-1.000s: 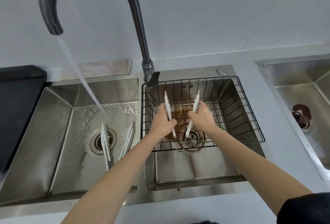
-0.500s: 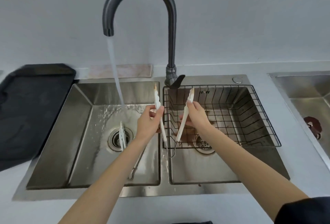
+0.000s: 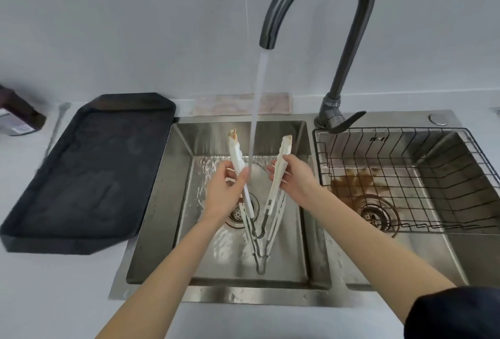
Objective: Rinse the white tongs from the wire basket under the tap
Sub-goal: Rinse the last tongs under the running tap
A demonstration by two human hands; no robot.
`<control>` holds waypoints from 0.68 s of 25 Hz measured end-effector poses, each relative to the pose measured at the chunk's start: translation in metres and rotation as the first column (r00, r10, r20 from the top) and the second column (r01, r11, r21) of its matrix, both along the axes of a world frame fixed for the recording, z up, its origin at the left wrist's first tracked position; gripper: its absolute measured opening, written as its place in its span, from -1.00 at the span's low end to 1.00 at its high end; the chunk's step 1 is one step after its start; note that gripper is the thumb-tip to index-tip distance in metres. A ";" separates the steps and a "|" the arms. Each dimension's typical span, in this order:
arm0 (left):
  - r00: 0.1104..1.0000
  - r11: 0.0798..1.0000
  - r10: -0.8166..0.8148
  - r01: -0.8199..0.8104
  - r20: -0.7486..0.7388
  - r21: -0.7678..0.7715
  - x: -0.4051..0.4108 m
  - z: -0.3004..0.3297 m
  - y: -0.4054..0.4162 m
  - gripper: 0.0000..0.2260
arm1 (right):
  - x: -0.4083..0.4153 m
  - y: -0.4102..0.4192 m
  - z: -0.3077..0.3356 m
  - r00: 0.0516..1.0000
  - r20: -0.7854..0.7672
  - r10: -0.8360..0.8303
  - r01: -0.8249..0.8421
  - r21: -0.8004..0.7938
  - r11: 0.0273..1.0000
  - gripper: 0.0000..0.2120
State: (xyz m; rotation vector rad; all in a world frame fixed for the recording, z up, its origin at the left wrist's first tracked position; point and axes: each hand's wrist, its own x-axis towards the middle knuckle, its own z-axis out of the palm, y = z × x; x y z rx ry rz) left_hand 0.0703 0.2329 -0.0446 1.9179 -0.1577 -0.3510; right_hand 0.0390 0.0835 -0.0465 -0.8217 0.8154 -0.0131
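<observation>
Where water point(image 3: 257, 111) falls, white tongs point(image 3: 278, 173) hide second tongs point(image 3: 259, 252).

sink point(image 3: 159, 219) was brushed steel, kinda satiny | tap point(image 3: 349, 49) dark matt metal | tongs point(image 3: 278, 179) white plastic, smooth, stained tips | wire basket point(image 3: 476, 176) thin black coated metal | tray point(image 3: 81, 173) matt black | tabletop point(image 3: 54, 290) smooth pale grey

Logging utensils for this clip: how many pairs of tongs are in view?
2. The white tongs are spread open under the tap stream, one arm in each hand; a second pair lies on the left sink floor beneath them.
</observation>
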 end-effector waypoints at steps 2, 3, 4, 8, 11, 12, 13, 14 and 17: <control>0.999 1.000 0.007 -0.007 -0.039 -0.020 0.011 -0.004 0.010 -0.89 | 0.012 0.009 -0.004 1.000 -0.002 -0.004 0.004 0.029 1.000 -0.82; 0.999 1.000 0.013 -0.014 -0.048 -0.022 0.016 -0.006 0.014 -0.89 | 0.017 0.012 -0.006 1.000 0.000 -0.002 0.002 0.035 0.999 -0.84; 0.998 1.000 0.020 -0.021 -0.053 -0.023 0.021 -0.008 0.018 -0.89 | 0.023 0.016 -0.008 1.000 0.004 0.000 0.000 0.041 0.999 -0.85; 0.995 0.998 0.044 -0.047 -0.085 -0.033 0.035 -0.015 0.024 -0.89 | 0.042 0.024 -0.014 1.000 0.023 -0.017 0.014 0.099 0.995 -0.80; 0.989 0.996 0.073 -0.078 -0.126 -0.032 0.044 -0.022 0.027 -0.88 | 0.053 0.025 -0.018 1.000 -0.020 -0.005 0.007 0.108 0.994 -0.79; 0.988 0.995 0.083 -0.089 -0.131 -0.035 0.045 -0.024 0.028 -0.87 | 0.056 0.025 -0.020 0.999 -0.033 0.010 -0.006 0.115 0.993 -0.78; 0.987 0.994 0.094 -0.100 -0.130 -0.038 0.047 -0.025 0.028 -0.88 | 0.058 0.025 -0.021 0.999 -0.042 0.024 -0.018 0.123 0.992 -0.76; 0.985 0.993 0.106 -0.112 -0.133 -0.043 0.048 -0.027 0.029 -0.88 | 0.061 0.026 -0.022 0.998 -0.048 0.038 -0.032 0.131 0.991 -0.74; 0.984 0.990 0.127 -0.133 -0.127 -0.038 0.053 -0.029 0.031 -0.87 | 0.066 0.028 -0.025 0.995 -0.068 0.068 -0.058 0.147 0.987 -0.72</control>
